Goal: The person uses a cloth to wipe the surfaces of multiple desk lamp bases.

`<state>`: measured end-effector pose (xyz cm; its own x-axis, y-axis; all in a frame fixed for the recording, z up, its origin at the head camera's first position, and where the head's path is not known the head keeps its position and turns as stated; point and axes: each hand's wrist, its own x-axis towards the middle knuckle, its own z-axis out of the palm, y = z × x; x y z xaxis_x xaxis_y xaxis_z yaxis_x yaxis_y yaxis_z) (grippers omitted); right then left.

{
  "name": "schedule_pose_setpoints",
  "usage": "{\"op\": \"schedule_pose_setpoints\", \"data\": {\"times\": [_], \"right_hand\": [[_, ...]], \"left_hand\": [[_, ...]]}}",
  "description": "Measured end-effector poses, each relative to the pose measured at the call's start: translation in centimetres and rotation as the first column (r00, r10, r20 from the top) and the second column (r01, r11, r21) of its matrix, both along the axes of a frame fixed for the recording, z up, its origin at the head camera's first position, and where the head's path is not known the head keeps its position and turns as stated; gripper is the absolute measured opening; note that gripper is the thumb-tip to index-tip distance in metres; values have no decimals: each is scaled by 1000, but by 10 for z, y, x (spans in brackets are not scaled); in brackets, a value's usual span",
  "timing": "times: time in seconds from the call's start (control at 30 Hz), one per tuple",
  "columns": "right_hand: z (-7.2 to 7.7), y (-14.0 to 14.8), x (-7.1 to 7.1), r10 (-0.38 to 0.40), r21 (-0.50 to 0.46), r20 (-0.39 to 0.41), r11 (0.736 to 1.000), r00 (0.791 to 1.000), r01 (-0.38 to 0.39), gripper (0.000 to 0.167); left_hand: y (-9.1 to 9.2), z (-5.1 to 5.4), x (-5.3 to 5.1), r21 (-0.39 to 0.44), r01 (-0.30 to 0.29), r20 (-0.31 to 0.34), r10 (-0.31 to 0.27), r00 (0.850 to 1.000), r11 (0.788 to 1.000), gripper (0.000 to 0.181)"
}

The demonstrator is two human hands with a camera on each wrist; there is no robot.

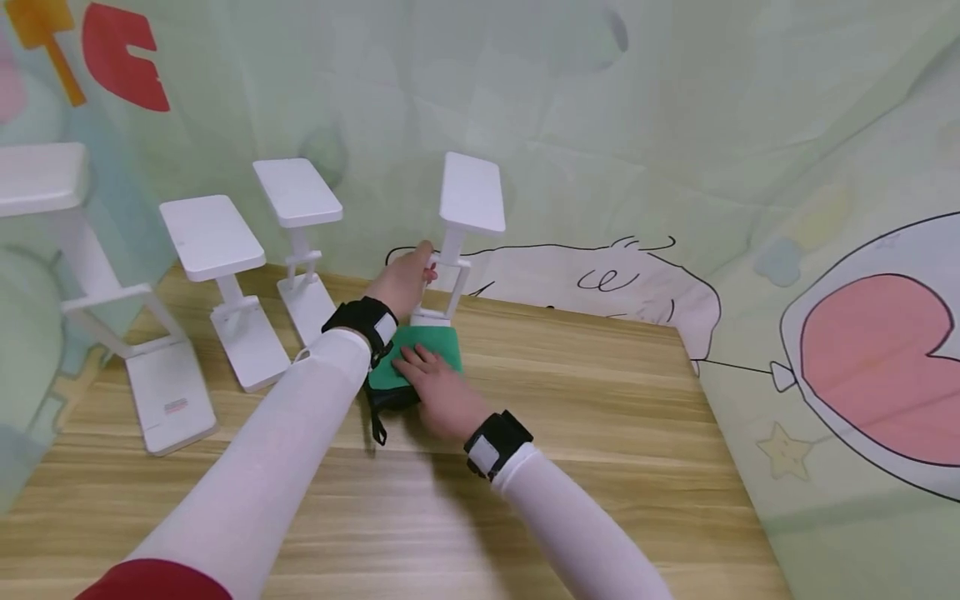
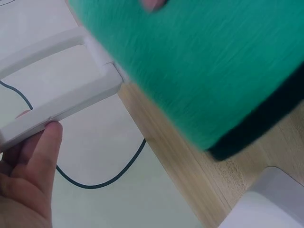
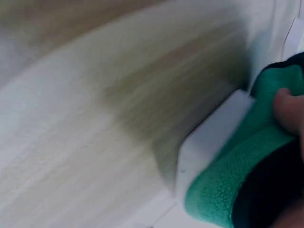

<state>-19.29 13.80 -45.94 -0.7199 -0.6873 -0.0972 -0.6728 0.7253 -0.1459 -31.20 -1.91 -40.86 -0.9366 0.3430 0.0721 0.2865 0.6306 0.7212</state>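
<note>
A white folding desk lamp (image 1: 472,196) stands at the back of the wooden table. My left hand (image 1: 405,279) grips one thin arm of its frame; in the left wrist view the thumb and fingers pinch the white bar (image 2: 61,107). Over the lamp's base lies a green cleaning cloth (image 1: 431,337) with a black underside and a black loop. My right hand (image 1: 446,392) presses the cloth onto the base with its fingers spread. In the right wrist view a strip of white base (image 3: 213,137) shows beside the cloth.
More white lamps stand to the left: a near one (image 1: 168,392), a middle one (image 1: 251,346) and a far one (image 1: 300,192). Behind the table (image 1: 600,400) hangs a printed cloth backdrop (image 1: 562,125). A dark cord (image 2: 95,186) curves below the bar.
</note>
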Motion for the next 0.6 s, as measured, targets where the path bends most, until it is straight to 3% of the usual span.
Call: {"op": "schedule_pose_setpoints", "data": {"times": [0.17, 0.3, 0.43, 0.6], "right_hand": [[-4, 5, -23, -74, -29, 44, 997, 996, 76, 72], [-4, 13, -32, -130, -43, 61, 990, 990, 132, 75], [-2, 20, -32, -164, -34, 64, 986, 984, 166, 76], [0, 25, -24, -162, 16, 2, 987, 987, 162, 71]], "left_hand": [[3, 0, 0, -9, 15, -24, -15, 1000, 1000, 18], [5, 1, 2, -4, 25, -37, -25, 999, 1000, 19], [4, 1, 2, -3, 25, -40, -25, 999, 1000, 20], [1, 2, 2, -14, 9, -35, -9, 999, 1000, 20]]}}
